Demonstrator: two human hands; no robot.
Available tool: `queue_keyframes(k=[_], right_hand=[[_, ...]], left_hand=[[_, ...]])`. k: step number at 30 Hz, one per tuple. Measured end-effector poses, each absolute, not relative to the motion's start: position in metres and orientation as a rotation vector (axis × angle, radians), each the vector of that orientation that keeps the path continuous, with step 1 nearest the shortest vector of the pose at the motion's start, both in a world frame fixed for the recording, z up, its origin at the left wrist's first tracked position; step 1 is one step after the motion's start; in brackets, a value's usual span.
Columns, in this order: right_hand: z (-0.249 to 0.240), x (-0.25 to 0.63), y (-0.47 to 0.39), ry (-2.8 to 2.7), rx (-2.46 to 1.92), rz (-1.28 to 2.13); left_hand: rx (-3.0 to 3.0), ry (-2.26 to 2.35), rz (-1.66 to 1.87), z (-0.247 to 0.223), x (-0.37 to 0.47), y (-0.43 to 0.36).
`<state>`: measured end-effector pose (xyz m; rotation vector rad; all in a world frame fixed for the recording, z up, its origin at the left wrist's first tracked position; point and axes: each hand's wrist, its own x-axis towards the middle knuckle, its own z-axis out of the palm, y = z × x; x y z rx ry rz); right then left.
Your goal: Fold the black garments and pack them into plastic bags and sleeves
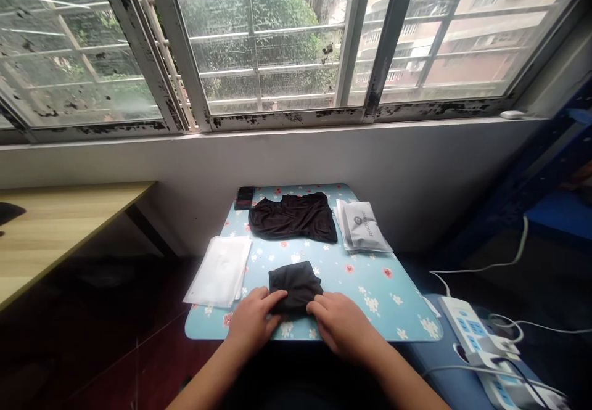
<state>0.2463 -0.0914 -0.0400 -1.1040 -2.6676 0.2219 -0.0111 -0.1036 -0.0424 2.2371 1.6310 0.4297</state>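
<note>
A folded piece of black cloth (pixel 296 283) lies near the front edge of the small blue floral table (pixel 361 302). My left hand (pixel 254 317) pinches its left edge, thumb and fingers closed on the fabric. At the lower right corner, my right hand (pixel 340 323) grips the same cloth with curled fingers. Behind it, a larger black garment (pixel 293 216) is spread with wrinkles. Left of my hands rests a stack of white translucent bags (pixel 221 271). Grey printed packages (pixel 364 226) lie at the back right.
A small dark object (pixel 245 198) sits at the table's back left corner. To the right, power strips (pixel 472 330) with plugs and white cables rest on a blue surface. A wooden desk (pixel 69 219) stands at left. The wall and window close off the far side.
</note>
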Motion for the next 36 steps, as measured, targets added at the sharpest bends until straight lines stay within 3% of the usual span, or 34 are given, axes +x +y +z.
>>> queue_keyframes(k=[3, 6, 10, 16, 23, 26, 31, 36], right_hand=[[-0.027, 0.26, -0.089, -2.674, -0.982, 0.353], [-0.018, 0.266, -0.082, -2.59, -0.986, 0.305], [-0.01, 0.255, -0.062, -2.42, -1.15, 0.194], [-0.01, 0.212, -0.021, -2.513, -1.242, 0.322], [-0.013, 0.193, 0.006, -2.616, -1.275, 0.505], [-0.011, 0.202, 0.005, -2.635, -1.264, 0.597], [-0.008, 0.228, -0.014, -2.559, -1.322, 0.688], [-0.008, 0.252, -0.037, -2.418, -1.503, 0.774]], left_hand=[[2.273, 1.527, 0.545, -0.038, -0.035, -0.101], [2.193, 1.77, 0.748, -0.03, -0.066, -0.092], [2.045, 2.192, 0.605, -0.023, -0.1, -0.073], [1.959, 2.21, 0.366, -0.025, -0.1, -0.061], [1.91, 2.294, 0.472, -0.021, -0.098, -0.063], [1.92, 2.388, 0.691, -0.017, -0.093, -0.067], [2.186, 2.177, 1.013, -0.023, -0.065, -0.062], [2.38, 1.887, 0.669, -0.027, -0.022, -0.044]])
